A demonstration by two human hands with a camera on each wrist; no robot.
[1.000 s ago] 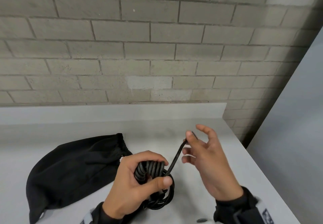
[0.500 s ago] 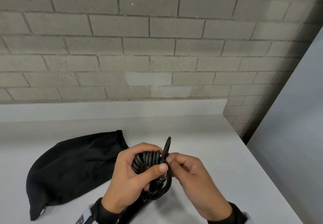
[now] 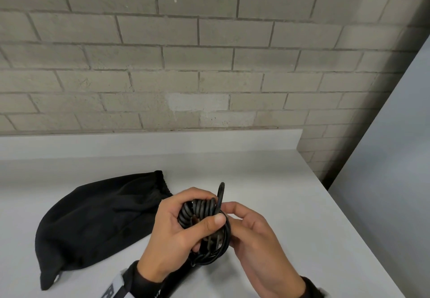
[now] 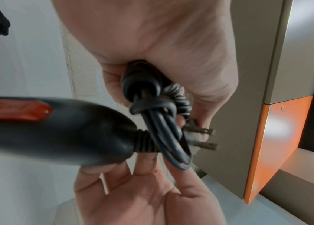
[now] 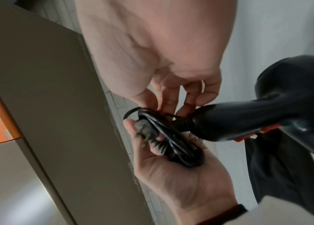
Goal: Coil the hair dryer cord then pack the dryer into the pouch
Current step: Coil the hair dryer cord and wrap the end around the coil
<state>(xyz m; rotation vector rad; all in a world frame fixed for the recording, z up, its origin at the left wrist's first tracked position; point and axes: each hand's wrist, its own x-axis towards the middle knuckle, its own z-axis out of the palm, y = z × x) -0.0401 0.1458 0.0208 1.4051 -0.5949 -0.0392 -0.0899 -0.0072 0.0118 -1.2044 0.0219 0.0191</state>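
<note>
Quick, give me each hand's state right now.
Left hand: closed around the coiled cord, thumb pressed across it.
Right hand: fingers curled, pinching the cord's loose end at the coil.

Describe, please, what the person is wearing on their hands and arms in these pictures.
Both hands are bare: no gloves, and no rings or watch that I can see. The left hand emerges from a dark sleeve with a pale grey band bearing dark lettering, too cropped to read. The right hand has a matching dark cuff with a pale edge.

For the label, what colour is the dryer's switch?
Red-orange, on the black dryer handle; the switch shows best in the left wrist view.
</note>
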